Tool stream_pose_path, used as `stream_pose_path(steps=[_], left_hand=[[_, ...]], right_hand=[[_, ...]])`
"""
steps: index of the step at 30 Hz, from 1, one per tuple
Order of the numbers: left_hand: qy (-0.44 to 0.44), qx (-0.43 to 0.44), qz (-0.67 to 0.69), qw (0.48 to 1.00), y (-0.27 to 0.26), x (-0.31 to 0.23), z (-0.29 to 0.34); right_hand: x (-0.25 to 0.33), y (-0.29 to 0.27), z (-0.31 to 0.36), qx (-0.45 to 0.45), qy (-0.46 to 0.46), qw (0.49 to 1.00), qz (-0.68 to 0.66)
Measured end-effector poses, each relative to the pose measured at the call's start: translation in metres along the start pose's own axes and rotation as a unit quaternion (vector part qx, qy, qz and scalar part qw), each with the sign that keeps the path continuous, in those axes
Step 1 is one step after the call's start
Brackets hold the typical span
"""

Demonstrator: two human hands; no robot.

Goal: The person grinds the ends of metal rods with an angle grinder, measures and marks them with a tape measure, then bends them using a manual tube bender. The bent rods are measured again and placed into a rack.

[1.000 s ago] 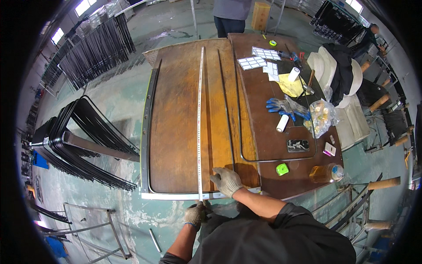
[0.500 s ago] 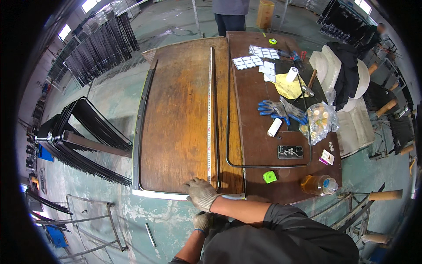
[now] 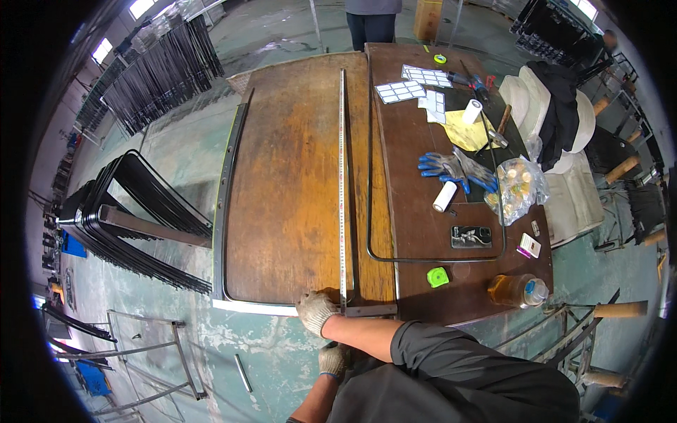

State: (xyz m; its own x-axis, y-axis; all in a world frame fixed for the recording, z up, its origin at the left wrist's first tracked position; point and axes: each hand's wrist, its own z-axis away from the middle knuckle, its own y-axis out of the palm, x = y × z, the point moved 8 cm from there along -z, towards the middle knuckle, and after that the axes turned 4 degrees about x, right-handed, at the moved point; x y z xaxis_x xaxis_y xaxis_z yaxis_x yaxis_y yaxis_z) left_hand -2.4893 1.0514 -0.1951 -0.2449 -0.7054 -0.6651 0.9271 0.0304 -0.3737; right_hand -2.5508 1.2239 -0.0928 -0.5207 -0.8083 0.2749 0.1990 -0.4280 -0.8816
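Observation:
A black bent-tube frame [image 3: 351,211] lies on the wooden board [image 3: 289,176], its rounded corners toward me. Along its right side runs a long pale measuring strip [image 3: 343,190] with graduations, reaching the board's near edge. My right hand [image 3: 315,312], in a knitted glove, is at that near edge, just left of the strip's end. Its fingers are bent over the frame's near bar and look closed on it. Below it, close to my body, is my gloved left hand [image 3: 333,358]; its fingers are largely hidden, so I cannot tell whether it holds anything.
Another bent frame [image 3: 369,155] lies across the brown table [image 3: 416,282]. Beside it are a green tape measure [image 3: 437,277], phone [image 3: 471,237], bottle [image 3: 518,290], blue-grey gloves [image 3: 455,169] and hammer [image 3: 502,127]. Black tubes [image 3: 141,225] hang at left; a person [image 3: 371,25] stands beyond.
My right hand has shifted slightly left, uncovering the near end of the measuring strip. My left hand has moved slightly down. The whole view has shifted a little.

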Motion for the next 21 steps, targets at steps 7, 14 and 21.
stream_pose_path(steps=[7,14,21], left_hand=[[0.081,0.030,-0.030,0.996,0.009,0.004,-0.002],[0.253,-0.014,-0.367,0.895,0.015,-0.041,0.013],[0.151,0.107,-0.475,0.860,0.051,-0.012,0.015]], right_hand=[[0.006,0.023,-0.013,-0.021,-0.011,1.000,0.011],[0.006,0.024,-0.015,-0.023,0.006,1.000,-0.007],[0.013,0.041,-0.015,-0.001,0.031,1.000,0.002]])
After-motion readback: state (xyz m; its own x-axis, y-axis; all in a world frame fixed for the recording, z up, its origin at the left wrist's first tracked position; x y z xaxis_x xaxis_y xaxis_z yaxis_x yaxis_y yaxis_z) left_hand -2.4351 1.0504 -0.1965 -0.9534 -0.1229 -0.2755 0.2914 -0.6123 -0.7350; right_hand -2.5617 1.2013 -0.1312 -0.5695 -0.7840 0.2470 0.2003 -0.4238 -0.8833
